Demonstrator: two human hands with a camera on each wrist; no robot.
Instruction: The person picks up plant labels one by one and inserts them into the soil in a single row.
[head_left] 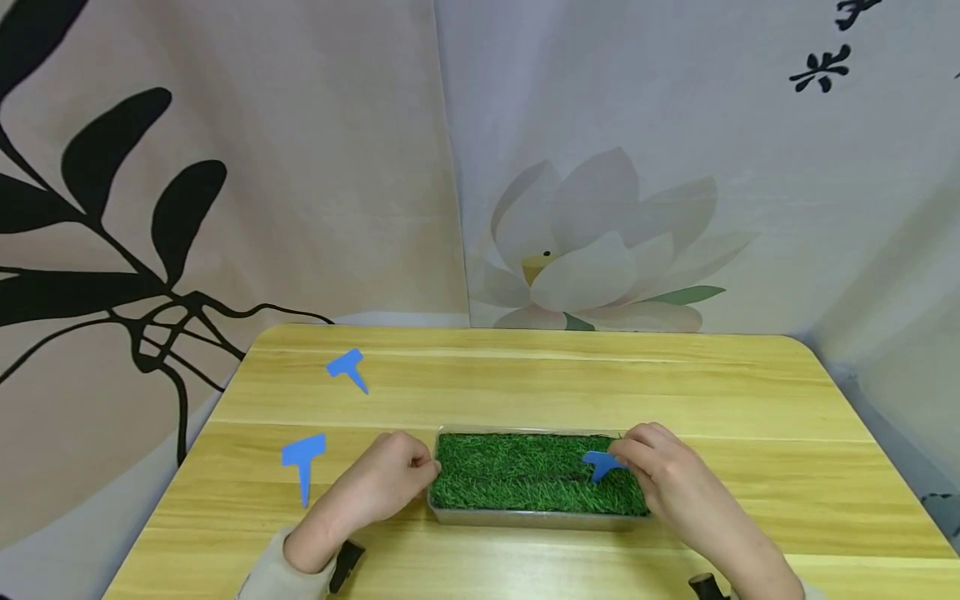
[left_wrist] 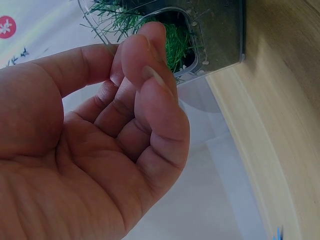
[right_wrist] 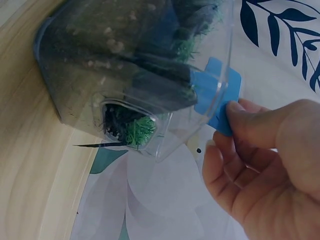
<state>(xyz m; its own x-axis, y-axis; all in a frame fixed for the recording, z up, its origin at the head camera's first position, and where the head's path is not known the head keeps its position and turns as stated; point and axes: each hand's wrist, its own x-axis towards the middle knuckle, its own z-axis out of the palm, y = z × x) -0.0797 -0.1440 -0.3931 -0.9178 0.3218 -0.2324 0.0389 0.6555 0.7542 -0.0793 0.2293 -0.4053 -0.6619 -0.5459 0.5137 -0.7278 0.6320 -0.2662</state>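
A clear plastic box (head_left: 540,518) stands on the table with green artificial grass (head_left: 517,471) filling its top. At the box's left end is my left hand (head_left: 393,477); its thumb and forefinger pinch the rim, the other fingers curled. My right hand (head_left: 671,471) is over the right end and pinches a blue T-shaped plant label (head_left: 600,463) by its wide head. In the right wrist view the label (right_wrist: 231,90) shows partly through the clear wall. Its stem points down toward the grass; whether the tip is in it is hidden.
Two more blue plant labels lie on the wooden table (head_left: 525,383) to the left: one label (head_left: 303,457) beside my left forearm, another label (head_left: 348,367) farther back. A printed curtain (head_left: 360,167) hangs behind the table's far edge.
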